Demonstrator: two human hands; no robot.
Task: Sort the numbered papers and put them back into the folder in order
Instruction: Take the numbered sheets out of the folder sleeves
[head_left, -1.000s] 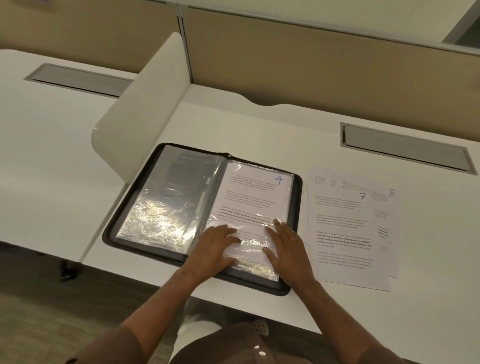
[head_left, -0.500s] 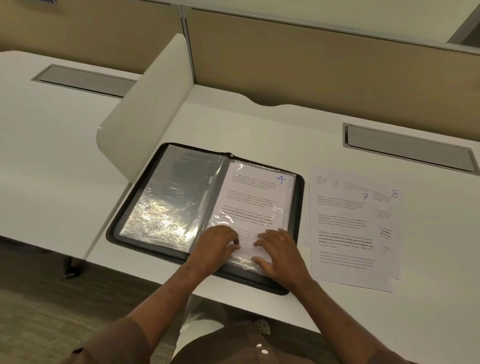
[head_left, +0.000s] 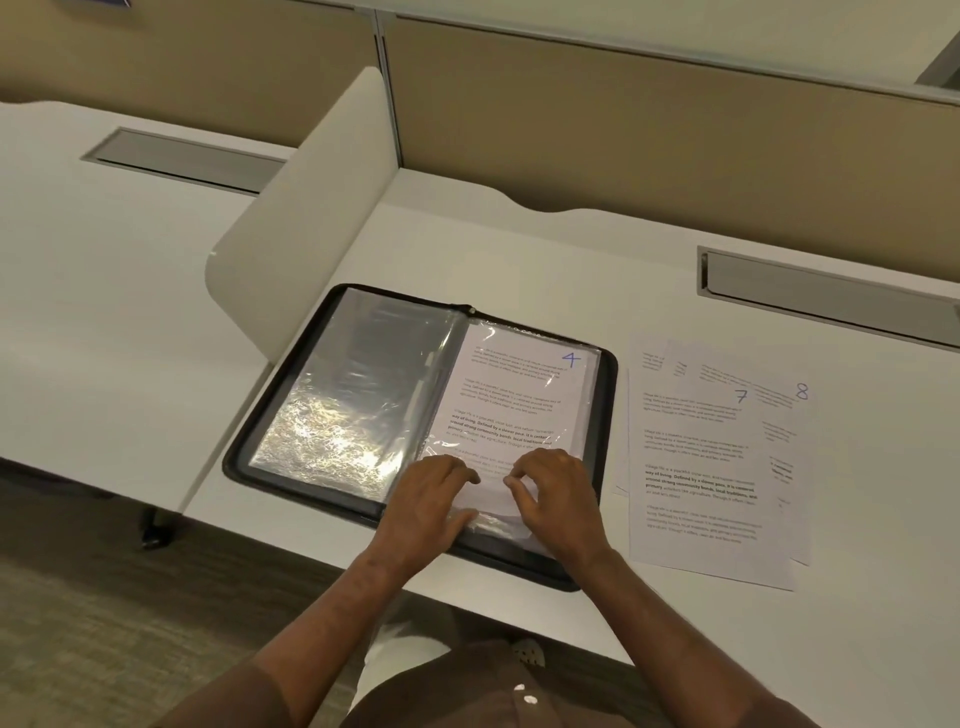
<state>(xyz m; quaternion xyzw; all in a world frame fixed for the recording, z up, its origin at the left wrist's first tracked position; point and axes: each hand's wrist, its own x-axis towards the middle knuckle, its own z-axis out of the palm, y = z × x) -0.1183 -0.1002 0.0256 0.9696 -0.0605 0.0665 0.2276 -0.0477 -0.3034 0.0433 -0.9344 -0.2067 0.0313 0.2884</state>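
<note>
A smooth white desk (head_left: 519, 260) meets a tan fabric partition wall (head_left: 649, 119) at the back, with a curved white divider panel (head_left: 301, 218) standing upright between two workstations. Grey rectangular cable-tray lids (head_left: 831, 296) sit flush in the desktops, and grey-brown carpet (head_left: 78, 597) covers the floor below.

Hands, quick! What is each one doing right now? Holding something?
Left hand: fingers bent, resting on the plastic sleeve over the page marked 4; no clear grip.
Right hand: fingers curled, seemingly pinching the sleeve's bottom edge.
</note>
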